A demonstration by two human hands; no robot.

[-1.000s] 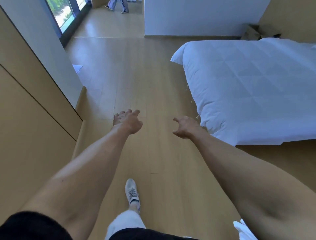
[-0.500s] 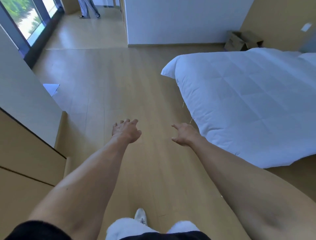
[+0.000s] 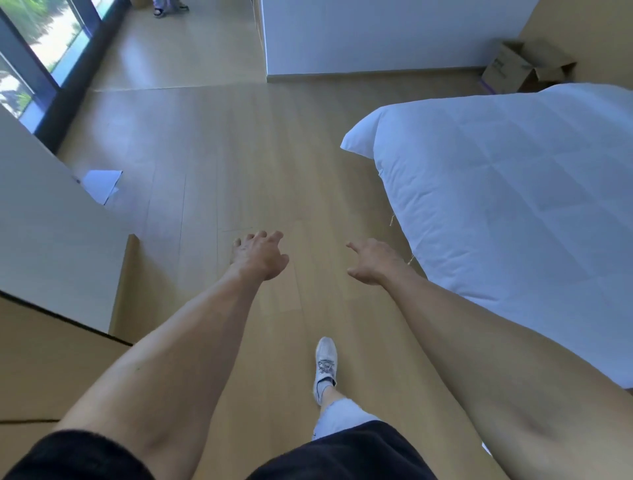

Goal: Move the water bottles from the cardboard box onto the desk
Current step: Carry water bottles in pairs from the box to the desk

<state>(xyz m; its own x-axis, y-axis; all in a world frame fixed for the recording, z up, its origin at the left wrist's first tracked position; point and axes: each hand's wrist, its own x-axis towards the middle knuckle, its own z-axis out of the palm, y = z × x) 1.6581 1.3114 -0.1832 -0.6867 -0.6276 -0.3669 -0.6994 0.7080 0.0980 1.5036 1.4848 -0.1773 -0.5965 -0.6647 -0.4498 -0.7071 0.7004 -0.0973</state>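
Cardboard box (image 3: 524,70): on the floor at the far wall, beyond the bed (image 3: 513,192), flaps up; well apart from me.
Water bottles: none visible; box interior hidden.
Handling, my judgement: filled bottles weighty, smooth plastic; I would grip mid-body.
Left hand (image 3: 260,255): outstretched, fingers loosely curled, holding nothing.
Right hand (image 3: 371,262): outstretched, fingers relaxed, holding nothing.

Cardboard box (image 3: 520,70): sitting half behind the bed (image 3: 513,192); its inside is not showing.
Bed: running off the right edge.
Distant person's feet (image 3: 169,4): being cut by the top edge.
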